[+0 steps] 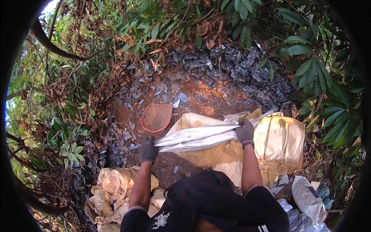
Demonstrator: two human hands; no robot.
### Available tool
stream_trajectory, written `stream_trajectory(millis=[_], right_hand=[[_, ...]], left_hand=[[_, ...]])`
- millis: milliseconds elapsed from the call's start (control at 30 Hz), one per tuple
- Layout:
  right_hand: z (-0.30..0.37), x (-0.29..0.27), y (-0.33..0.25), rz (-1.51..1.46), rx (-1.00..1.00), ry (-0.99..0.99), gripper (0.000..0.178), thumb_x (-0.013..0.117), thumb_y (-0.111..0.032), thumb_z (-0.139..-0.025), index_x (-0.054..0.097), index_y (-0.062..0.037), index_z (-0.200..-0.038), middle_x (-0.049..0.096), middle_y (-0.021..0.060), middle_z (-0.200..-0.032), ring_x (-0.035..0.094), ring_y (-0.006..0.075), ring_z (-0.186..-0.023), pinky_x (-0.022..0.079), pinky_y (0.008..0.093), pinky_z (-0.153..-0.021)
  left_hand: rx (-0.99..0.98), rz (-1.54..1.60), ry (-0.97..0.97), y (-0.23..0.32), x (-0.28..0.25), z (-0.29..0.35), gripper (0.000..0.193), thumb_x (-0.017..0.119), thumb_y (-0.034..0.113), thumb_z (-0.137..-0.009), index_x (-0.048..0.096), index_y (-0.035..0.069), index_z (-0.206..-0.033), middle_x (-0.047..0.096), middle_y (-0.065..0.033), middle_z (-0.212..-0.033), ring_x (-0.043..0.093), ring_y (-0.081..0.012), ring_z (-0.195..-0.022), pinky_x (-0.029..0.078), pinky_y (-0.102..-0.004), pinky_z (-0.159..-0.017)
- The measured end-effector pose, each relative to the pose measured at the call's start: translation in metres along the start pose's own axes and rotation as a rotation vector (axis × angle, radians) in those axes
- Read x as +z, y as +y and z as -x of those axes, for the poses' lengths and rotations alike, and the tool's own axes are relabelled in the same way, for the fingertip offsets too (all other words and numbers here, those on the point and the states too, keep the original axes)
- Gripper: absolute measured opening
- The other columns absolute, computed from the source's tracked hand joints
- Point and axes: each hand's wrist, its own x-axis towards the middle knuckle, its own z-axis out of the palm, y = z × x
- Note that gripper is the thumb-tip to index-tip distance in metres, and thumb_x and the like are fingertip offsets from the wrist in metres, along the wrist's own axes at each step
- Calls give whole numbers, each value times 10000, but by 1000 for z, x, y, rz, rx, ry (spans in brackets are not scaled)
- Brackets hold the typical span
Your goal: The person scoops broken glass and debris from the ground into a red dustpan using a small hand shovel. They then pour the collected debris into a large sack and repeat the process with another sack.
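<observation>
A white sack (197, 138), gathered into long folds, stretches between my two dark-gloved hands. My left hand (149, 150) is closed on its left end. At the other end my right hand (245, 133) grips the sack's upper right corner. Beneath and behind it a tan sheet (191, 119) is spread on the ground. Just beyond my left hand lies a brown scoop-shaped pan (157, 117) with a red-orange rim.
Folded yellowish sacks (281, 143) lie right of my right hand. Crumpled tan sacks (116, 189) are piled at lower left, white and grey bags (307, 201) at lower right. Dark flaky scraps (232, 65) bank up at the back. Leafy branches (309, 69) overhang the right side.
</observation>
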Motion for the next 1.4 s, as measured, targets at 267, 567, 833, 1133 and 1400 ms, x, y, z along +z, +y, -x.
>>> stream_trajectory(millis=[267, 567, 833, 1133, 1400], right_hand=[[-2, 7, -123, -179, -478, -19, 434, 723, -134, -721, 608, -23, -1124, 664, 173, -1052, 642, 350, -1018, 506, 405, -898], [55, 63, -47, 280, -109, -125, 673, 721, -190, -748, 448, -49, -1348, 623, 246, -1145, 607, 437, -1073, 506, 492, -900], [33, 9, 2, 443, -218, -97, 282, 642, -117, -748, 670, -126, -1029, 672, 155, -996, 668, 361, -907, 534, 446, -799], [44, 21, -40, 75, -238, -190, 434, 750, -292, -747, 650, -86, -1117, 687, 177, -972, 642, 372, -1014, 516, 426, -870], [92, 87, -17, -631, 492, -499, 686, 816, -352, -775, 535, 17, -1281, 660, 144, -1012, 666, 246, -881, 562, 385, -687]], left_hand=[[440, 284, 259, 157, 40, 16, 917, 787, 273, -731, 328, -54, -1456, 523, -291, -1250, 572, -443, -1102, 507, -492, -900], [235, 443, 286, 154, 58, -12, 638, 642, 62, -715, 457, -9, -1322, 549, -236, -1123, 591, -438, -1007, 513, -491, -836], [-1, 393, 147, 68, 40, -10, 573, 689, 85, -695, 556, 6, -1246, 630, -213, -1065, 623, -400, -1032, 509, -485, -864], [4, 280, -24, 79, 61, 10, 532, 711, 262, -778, 581, 113, -1273, 652, -222, -1079, 651, -416, -968, 516, -506, -858], [129, 264, 127, 77, 20, -13, 273, 666, 204, -810, 629, 91, -1056, 655, -210, -948, 651, -403, -883, 510, -512, -761]])
